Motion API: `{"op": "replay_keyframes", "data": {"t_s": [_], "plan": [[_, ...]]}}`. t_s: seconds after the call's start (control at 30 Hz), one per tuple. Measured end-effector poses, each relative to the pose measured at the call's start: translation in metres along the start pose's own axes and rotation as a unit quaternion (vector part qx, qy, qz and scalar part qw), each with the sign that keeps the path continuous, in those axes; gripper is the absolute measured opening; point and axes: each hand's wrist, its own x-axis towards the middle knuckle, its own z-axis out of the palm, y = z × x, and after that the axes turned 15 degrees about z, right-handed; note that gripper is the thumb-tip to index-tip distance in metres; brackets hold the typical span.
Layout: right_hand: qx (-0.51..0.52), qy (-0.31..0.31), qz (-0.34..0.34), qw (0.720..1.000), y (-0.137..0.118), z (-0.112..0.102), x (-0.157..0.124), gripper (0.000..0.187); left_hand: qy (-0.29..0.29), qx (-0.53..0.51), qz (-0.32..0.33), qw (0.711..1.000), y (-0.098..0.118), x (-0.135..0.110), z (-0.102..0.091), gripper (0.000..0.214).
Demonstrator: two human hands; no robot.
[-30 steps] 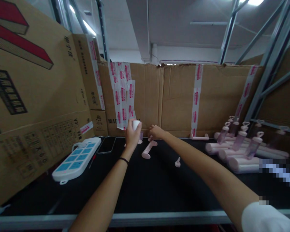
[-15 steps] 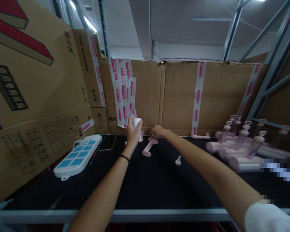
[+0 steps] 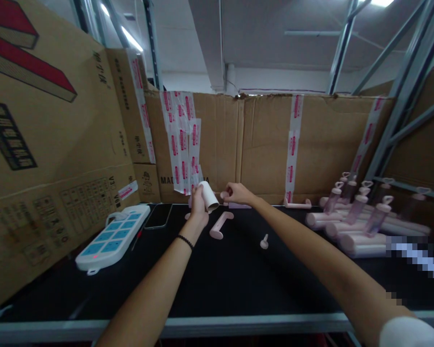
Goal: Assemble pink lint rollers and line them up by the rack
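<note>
My left hand (image 3: pixel 198 208) is closed round a white paper roll (image 3: pixel 209 196), lifted above the black table (image 3: pixel 217 284) and tilted with its open end toward the right. My right hand (image 3: pixel 237 193) is closed on a small pink plastic part (image 3: pixel 224 195) just right of the roll, near the cardboard wall. Below the hands a pink handle piece (image 3: pixel 220 225) lies on the table. A small pink peg (image 3: pixel 264 241) lies further right.
A white and blue power strip (image 3: pixel 110 238) and a dark phone (image 3: pixel 158 216) lie at the left. Pink rolls and assembled pink rollers (image 3: pixel 350 221) are heaped at the right. Taped cardboard boxes (image 3: pixel 267 144) wall in the back and left; a metal rack stands right.
My left hand has lifted the white roll and tipped it over toward the right. My right hand has risen off the table with the small pink part.
</note>
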Motion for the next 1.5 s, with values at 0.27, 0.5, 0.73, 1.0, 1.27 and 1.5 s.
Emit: {"op": "replay_keyframes", "data": {"t_s": [0.27, 0.5, 0.73, 1.0, 1.27, 1.5], "plan": [[0.391, -0.115, 0.05, 0.912, 0.012, -0.016, -0.079, 0.042, -0.034, -0.027, 0.055, 0.998, -0.009, -0.014, 0.015, 0.041], [0.525, -0.092, 0.085, 0.842, 0.022, -0.029, -0.119, 0.043, -0.123, 0.042, 0.07, 0.989, -0.018, -0.04, 0.032, 0.043], [0.575, -0.089, 0.09, 0.808, 0.029, -0.024, -0.13, 0.043, -0.143, 0.045, 0.071, 0.986, -0.023, -0.046, 0.033, 0.041], [0.641, -0.063, 0.106, 0.758, 0.025, -0.012, -0.129, 0.047, -0.139, 0.06, 0.08, 0.985, -0.021, -0.047, 0.033, 0.039], [0.641, -0.016, 0.107, 0.76, 0.019, -0.009, -0.129, 0.044, -0.105, 0.047, 0.084, 0.99, -0.017, -0.048, 0.037, 0.037], [0.623, 0.009, 0.101, 0.775, 0.018, -0.01, -0.129, 0.045, -0.115, 0.071, 0.108, 0.985, -0.017, -0.047, 0.036, 0.036]]}}
